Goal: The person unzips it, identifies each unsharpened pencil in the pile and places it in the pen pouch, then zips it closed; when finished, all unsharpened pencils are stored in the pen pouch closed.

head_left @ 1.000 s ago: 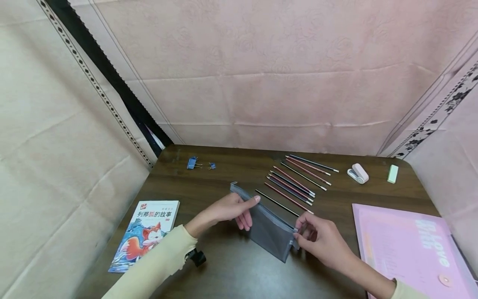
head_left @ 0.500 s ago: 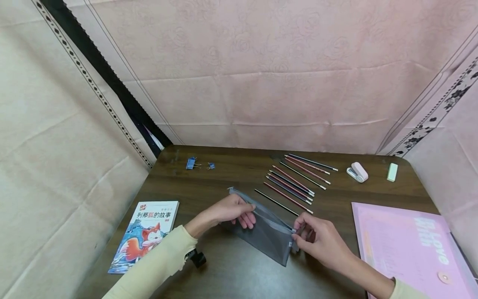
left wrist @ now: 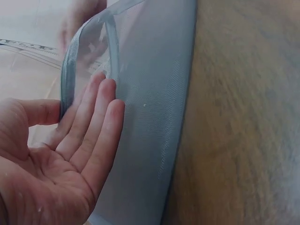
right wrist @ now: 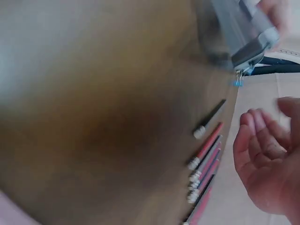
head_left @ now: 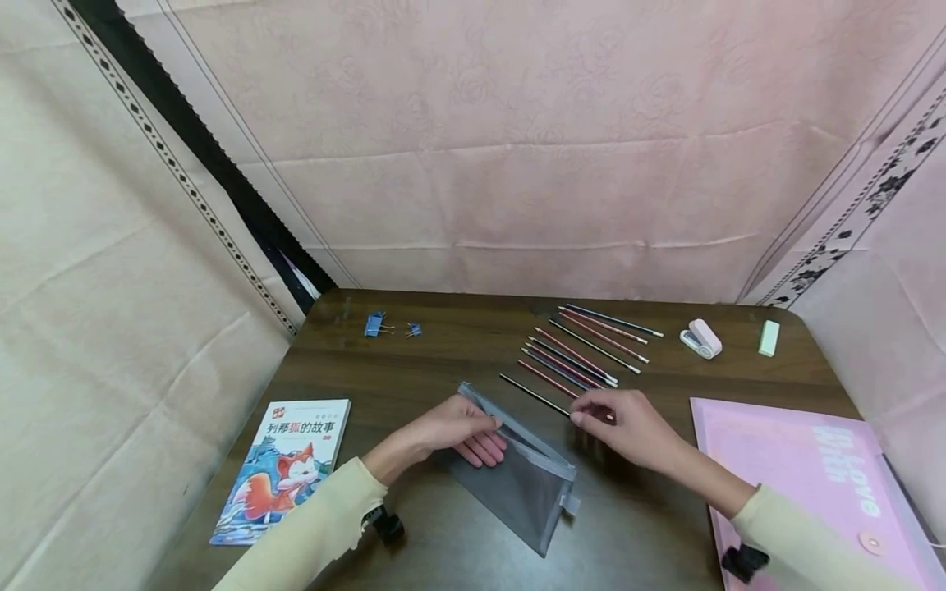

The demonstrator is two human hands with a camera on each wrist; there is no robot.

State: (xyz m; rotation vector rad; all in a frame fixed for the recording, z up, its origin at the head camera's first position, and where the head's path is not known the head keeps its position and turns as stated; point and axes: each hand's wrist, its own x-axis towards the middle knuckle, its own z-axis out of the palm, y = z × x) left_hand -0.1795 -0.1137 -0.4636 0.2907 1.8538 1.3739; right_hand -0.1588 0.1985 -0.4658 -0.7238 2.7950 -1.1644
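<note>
In the head view my left hand [head_left: 461,431] holds a grey mesh zipper pouch [head_left: 517,484] by its top edge, tilted above the table. The left wrist view shows the thumb at the zipper edge of the pouch [left wrist: 150,93] and the other fingers nearly straight against it. The pouch mouth gapes. My right hand [head_left: 628,427] hovers at the near end of a black pencil [head_left: 534,394]. In the right wrist view that hand [right wrist: 267,164] has loosely bent fingers, with the thumb apart and nothing between them. Several red and dark pencils [head_left: 572,357] lie in a slanted row behind.
A fox storybook [head_left: 284,468] lies at the left and a pink folder [head_left: 798,476] at the right. Two blue binder clips [head_left: 374,324] are at the back left. A white stapler [head_left: 702,338] and a pale green eraser [head_left: 769,338] sit at the back right.
My right hand has let go of the pouch's right end and moved up toward the black pencil. The pouch's right end has sunk lower, and my left hand still holds it.
</note>
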